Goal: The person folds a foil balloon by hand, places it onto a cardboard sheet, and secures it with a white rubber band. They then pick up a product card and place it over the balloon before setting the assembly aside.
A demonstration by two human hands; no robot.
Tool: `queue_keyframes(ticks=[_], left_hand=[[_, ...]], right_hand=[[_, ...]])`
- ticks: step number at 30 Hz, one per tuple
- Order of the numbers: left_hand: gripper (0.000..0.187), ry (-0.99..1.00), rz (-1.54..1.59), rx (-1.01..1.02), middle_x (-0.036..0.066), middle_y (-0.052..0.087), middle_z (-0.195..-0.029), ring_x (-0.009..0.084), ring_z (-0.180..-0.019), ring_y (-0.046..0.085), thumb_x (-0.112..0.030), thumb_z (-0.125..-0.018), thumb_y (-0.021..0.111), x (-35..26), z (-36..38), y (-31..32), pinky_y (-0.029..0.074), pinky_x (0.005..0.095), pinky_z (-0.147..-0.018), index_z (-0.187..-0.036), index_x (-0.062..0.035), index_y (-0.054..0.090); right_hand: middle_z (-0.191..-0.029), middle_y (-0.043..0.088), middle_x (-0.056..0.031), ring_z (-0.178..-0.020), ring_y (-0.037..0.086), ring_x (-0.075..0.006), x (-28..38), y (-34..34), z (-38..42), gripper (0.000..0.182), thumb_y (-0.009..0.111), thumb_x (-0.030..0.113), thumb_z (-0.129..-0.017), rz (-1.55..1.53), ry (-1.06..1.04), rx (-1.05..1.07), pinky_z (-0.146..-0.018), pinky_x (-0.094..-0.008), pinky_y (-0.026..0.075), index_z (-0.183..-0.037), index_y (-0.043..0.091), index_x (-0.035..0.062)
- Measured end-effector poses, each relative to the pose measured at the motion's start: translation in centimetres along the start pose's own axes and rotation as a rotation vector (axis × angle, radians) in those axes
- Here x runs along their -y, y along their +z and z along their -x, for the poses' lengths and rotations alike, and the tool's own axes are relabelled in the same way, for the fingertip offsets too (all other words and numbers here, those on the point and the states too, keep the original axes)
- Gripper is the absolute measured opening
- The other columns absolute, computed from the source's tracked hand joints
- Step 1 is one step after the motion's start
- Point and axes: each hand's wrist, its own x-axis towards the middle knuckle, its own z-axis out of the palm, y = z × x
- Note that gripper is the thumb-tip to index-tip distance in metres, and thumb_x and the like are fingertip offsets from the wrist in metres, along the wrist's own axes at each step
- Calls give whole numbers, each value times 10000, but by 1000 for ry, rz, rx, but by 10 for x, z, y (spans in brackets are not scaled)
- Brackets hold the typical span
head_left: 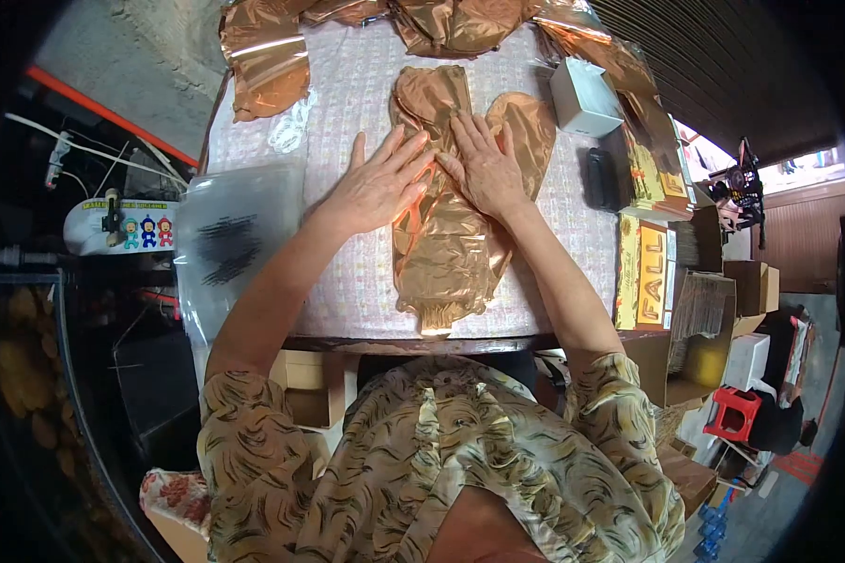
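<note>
Crinkled copper-coloured foil pieces (441, 253) lie flat and partly overlapping on the cloth-covered table, with a rounded lobe (528, 127) out to the right. My left hand (382, 181) is spread at the left edge of the foil, its fingertips on the foil and its palm partly over the cloth. Over the middle of the foil, my right hand (486, 169) rests palm down with its fingers stretched forward. Neither hand grips anything. The parts of the foil under both hands are hidden.
More copper foil pieces (270, 58) lie along the table's far edge. Clear plastic bags (239, 239) cover the left side. A white box (586, 97), a black object (601, 178) and printed "FALL" packets (646, 272) stand at the right. Cardboard boxes are beyond the right edge.
</note>
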Motion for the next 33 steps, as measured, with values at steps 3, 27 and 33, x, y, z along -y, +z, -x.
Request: queue_keyframes(ticks=[3,27,33], left_hand=[[548,-8,3,23,41,226,-1688,309,-1559,162,-408,-1071,418,1,0,0,129,700,-1184,-1565,-172,384],[433,-11,-78,-121,3,345,-1627,375,-1390,371,-395,-972,590,-12,-16,-5,327,607,-995,-1366,-216,613],[340,-9,-62,-102,21,349,-1622,394,-1379,381,-372,-972,585,-13,-16,-8,333,608,-968,-1234,-168,659]], right_hand=[[-1654,312,-109,-1540,256,-283,-1,-3,0,746,314,585,-1057,-25,4,25,-1255,-539,88,-1585,319,58],[-1620,331,-210,-1531,262,-326,-4,-6,0,675,403,430,-1076,-282,9,-29,-1252,-496,177,-1573,275,-8],[-1625,345,-172,-1531,265,-332,1,-7,-1,644,387,443,-1084,-199,-38,40,-1255,-496,155,-1574,318,32]])
